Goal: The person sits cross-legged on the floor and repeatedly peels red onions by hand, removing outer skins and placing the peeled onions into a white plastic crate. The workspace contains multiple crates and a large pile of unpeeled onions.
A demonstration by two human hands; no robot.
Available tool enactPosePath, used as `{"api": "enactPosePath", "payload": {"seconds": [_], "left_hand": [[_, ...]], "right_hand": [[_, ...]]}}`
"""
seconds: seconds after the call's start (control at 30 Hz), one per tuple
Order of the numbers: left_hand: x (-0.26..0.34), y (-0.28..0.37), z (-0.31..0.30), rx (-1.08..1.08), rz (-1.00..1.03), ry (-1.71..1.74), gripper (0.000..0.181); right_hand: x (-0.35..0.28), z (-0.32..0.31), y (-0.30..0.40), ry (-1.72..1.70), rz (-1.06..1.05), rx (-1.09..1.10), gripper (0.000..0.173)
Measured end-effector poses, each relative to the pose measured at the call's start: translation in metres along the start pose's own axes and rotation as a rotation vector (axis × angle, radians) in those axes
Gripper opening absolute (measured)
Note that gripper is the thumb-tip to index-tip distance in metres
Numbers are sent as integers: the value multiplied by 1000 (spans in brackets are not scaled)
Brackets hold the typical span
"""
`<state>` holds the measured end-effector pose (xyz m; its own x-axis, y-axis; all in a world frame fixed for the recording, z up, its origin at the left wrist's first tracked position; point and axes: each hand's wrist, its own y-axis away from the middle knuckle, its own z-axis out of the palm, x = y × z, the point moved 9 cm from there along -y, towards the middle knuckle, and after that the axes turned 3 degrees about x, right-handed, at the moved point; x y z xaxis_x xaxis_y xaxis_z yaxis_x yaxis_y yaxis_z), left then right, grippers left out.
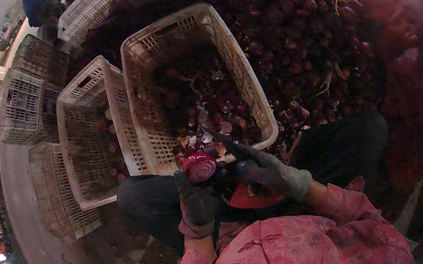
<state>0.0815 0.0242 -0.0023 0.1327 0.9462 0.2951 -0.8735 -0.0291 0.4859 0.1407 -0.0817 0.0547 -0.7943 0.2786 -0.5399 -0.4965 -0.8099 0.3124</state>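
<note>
A red onion [200, 167] with a cut, ringed face turned up sits at the fingertips of my gloved left hand [198, 203], over the near edge of a large plastic crate [259, 103]. My right hand [266, 171], in a dark glove with a pale green cuff, is just right of the onion, its fingers reaching towards the crate rim; whether it grips something dark is unclear. Onion skins and cut pieces [225, 127] lie in the near end of that crate. A red rounded object [254, 198] shows below my right hand, between my legs.
A second crate [68, 156] with some onions stands to the left, beside more stacked crates [18, 105]. A large heap of red onions [302, 49] spreads at the right, beside red mesh sacks [404, 57]. Another person [44, 9] is at the upper left.
</note>
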Motion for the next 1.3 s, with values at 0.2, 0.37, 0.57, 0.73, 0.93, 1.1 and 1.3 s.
{"api": "enactPosePath", "payload": {"seconds": [0.2, 0.37, 0.57, 0.73, 0.93, 1.1, 1.3], "left_hand": [[-4, -11, -8, 93, 55, -76, 72], [-13, -12, 4, 43, 4, -62, 61], [-4, -9, 25, -10, 147, -305, 61], [-1, -3, 48, -123, 168, -366, 74], [0, -2, 34, -91, 324, -715, 83], [11, 1, 33, -101, 714, -1347, 69], [14, 4, 19, 87, 612, -1290, 52]], "right_hand": [[8, -2, 11, 460, -35, 79, 57], [7, -16, 8, 522, -103, 120, 62], [3, -27, 0, 585, -112, 110, 55], [-1, -48, 2, 678, -172, 134, 48], [10, -58, 8, 248, 198, 157, 35], [32, -64, 13, 118, 275, 136, 33], [-2, -52, 7, 523, 20, 355, 36]]}}
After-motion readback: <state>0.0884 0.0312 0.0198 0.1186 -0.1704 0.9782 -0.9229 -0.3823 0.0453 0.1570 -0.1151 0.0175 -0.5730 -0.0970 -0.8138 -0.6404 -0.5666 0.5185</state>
